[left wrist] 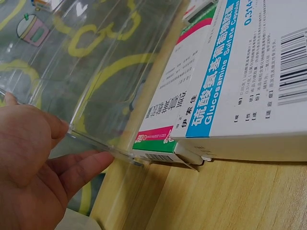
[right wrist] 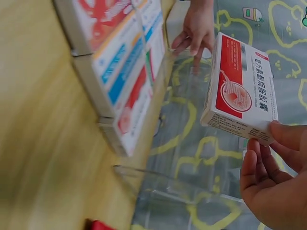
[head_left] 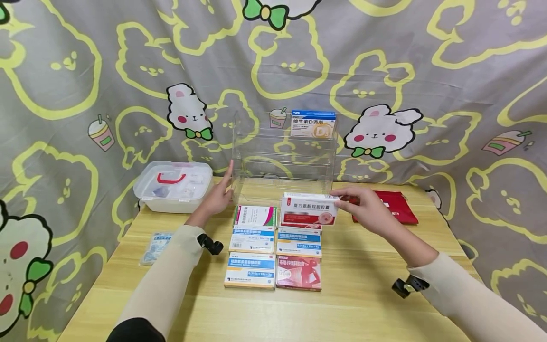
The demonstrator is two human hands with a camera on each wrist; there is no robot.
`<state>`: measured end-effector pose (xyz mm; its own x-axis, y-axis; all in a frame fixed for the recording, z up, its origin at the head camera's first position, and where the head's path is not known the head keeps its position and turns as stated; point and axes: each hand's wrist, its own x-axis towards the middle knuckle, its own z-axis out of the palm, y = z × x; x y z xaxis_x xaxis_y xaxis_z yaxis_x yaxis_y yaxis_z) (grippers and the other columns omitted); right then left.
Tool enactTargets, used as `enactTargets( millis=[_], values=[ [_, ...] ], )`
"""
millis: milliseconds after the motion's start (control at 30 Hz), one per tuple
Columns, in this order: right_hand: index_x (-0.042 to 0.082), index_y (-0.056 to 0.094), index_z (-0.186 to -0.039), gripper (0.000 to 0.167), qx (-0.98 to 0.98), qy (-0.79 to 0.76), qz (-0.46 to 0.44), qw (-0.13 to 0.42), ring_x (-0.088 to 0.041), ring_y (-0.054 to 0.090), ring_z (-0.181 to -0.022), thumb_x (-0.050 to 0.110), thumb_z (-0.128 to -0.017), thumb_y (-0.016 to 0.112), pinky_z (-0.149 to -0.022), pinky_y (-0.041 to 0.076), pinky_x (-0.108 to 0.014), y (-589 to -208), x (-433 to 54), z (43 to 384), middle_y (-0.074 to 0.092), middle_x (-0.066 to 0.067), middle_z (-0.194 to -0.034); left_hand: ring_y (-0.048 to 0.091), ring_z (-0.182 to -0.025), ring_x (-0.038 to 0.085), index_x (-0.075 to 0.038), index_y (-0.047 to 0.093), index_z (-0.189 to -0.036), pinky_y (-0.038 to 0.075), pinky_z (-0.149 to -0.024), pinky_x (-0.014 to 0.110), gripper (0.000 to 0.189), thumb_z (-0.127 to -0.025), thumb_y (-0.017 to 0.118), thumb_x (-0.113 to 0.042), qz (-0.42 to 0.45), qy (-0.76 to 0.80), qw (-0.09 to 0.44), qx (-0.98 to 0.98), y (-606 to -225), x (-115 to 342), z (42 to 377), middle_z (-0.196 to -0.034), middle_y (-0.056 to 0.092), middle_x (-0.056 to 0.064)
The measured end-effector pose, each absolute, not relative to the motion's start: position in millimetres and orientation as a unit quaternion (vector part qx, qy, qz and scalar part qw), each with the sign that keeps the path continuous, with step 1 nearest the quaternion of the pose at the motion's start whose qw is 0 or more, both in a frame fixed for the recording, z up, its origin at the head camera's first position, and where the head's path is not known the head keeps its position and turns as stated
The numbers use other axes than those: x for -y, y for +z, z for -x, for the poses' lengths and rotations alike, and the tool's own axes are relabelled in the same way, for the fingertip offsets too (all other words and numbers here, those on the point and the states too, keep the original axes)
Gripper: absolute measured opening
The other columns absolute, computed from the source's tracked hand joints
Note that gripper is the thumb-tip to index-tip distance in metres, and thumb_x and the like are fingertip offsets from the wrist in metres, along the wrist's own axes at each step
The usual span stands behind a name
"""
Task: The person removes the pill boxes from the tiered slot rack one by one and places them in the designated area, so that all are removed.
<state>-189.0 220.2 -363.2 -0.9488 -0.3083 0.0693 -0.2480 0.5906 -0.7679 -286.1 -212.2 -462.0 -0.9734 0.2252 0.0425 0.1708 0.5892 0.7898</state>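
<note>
My right hand (head_left: 365, 206) pinches one end of a white and red medicine box (head_left: 308, 210) between thumb and fingers. The box is held up in front of a clear acrylic tiered display stand (head_left: 285, 164), over the boxes on the table. My left hand (head_left: 219, 194) touches the stand's left side; in the left wrist view its fingers (left wrist: 88, 167) lie along the clear edge, fairly straight. A blue and white vitamin D box (head_left: 313, 124) stands on the top tier at the right. A white, green and pink box (head_left: 255, 216) lies just before the stand.
Blue and white glucosamine boxes (head_left: 249, 270) and a pink-red box (head_left: 299, 273) lie in two columns. At left are a lidded plastic case (head_left: 173, 187) with a red handle and a small clear packet (head_left: 155, 248). A red kit pouch (head_left: 399, 209) lies at right.
</note>
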Motion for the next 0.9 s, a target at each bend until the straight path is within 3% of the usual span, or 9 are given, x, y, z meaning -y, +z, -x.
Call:
enactTargets(
  millis=[167, 300, 400, 500, 567, 767, 900],
  values=[
    [0.008, 0.071, -0.13, 0.033, -0.898, -0.409, 0.155, 0.038, -0.024, 0.06, -0.085, 0.015, -0.098, 0.072, -0.065, 0.055, -0.027, -379, -242, 174, 0.07, -0.013, -0.116, 0.058, -0.131, 0.041, -0.065, -0.016, -0.152, 0.056, -0.064, 0.038, 0.098, -0.109, 0.046, -0.003, -0.11, 0.434, 0.029, -0.894, -463, 213, 287, -0.167, 0.027, 0.02],
    [0.008, 0.072, -0.13, 0.033, -0.897, -0.412, 0.152, 0.054, -0.026, 0.062, -0.096, 0.014, -0.098, 0.072, -0.073, 0.057, -0.025, -391, -259, 162, 0.069, -0.013, -0.121, 0.069, -0.105, 0.04, -0.064, -0.016, -0.153, 0.052, -0.059, 0.034, 0.096, -0.109, 0.045, -0.004, -0.11, 0.431, 0.029, -0.895, -463, 213, 287, -0.166, 0.028, 0.02],
    [0.009, 0.073, -0.128, 0.031, -0.897, -0.411, 0.149, 0.064, -0.026, 0.062, -0.099, 0.014, -0.097, 0.073, -0.077, 0.058, -0.024, -400, -271, 155, 0.07, -0.011, -0.121, 0.068, -0.084, 0.04, -0.064, -0.016, -0.154, 0.05, -0.056, 0.033, 0.097, -0.109, 0.045, -0.003, -0.111, 0.43, 0.029, -0.895, -462, 212, 287, -0.166, 0.028, 0.019],
    [0.008, 0.073, -0.128, 0.032, -0.898, -0.407, 0.151, 0.071, -0.024, 0.062, -0.099, 0.016, -0.097, 0.073, -0.077, 0.057, -0.024, -408, -283, 148, 0.071, -0.01, -0.12, 0.066, -0.076, 0.04, -0.065, -0.017, -0.152, 0.05, -0.057, 0.034, 0.098, -0.109, 0.045, -0.003, -0.109, 0.429, 0.03, -0.896, -461, 212, 287, -0.167, 0.028, 0.017],
    [0.007, 0.073, -0.128, 0.032, -0.899, -0.403, 0.149, 0.082, -0.023, 0.062, -0.098, 0.018, -0.098, 0.073, -0.075, 0.056, -0.024, -412, -290, 144, 0.071, -0.009, -0.121, 0.068, -0.08, 0.041, -0.066, -0.017, -0.152, 0.051, -0.058, 0.035, 0.098, -0.109, 0.046, -0.003, -0.108, 0.431, 0.032, -0.895, -461, 212, 287, -0.167, 0.028, 0.017],
    [0.005, 0.072, -0.128, 0.03, -0.893, -0.406, 0.138, 0.135, -0.013, 0.06, -0.097, 0.017, -0.1, 0.069, -0.074, 0.055, -0.025, -428, -314, 132, 0.07, -0.011, -0.122, 0.064, -0.119, 0.044, -0.066, -0.016, -0.151, 0.053, -0.059, 0.034, 0.099, -0.109, 0.046, -0.002, -0.112, 0.432, 0.031, -0.895, -461, 211, 287, -0.167, 0.027, 0.017],
    [0.0, 0.071, -0.127, 0.029, -0.881, -0.419, 0.148, 0.164, -0.006, 0.058, -0.094, 0.014, -0.101, 0.066, -0.075, 0.055, -0.024, -438, -328, 129, 0.07, -0.014, -0.119, 0.069, -0.098, 0.045, -0.067, -0.017, -0.151, 0.049, -0.055, 0.033, 0.099, -0.109, 0.046, -0.002, -0.111, 0.431, 0.031, -0.895, -461, 212, 286, -0.167, 0.027, 0.018]
  ],
)
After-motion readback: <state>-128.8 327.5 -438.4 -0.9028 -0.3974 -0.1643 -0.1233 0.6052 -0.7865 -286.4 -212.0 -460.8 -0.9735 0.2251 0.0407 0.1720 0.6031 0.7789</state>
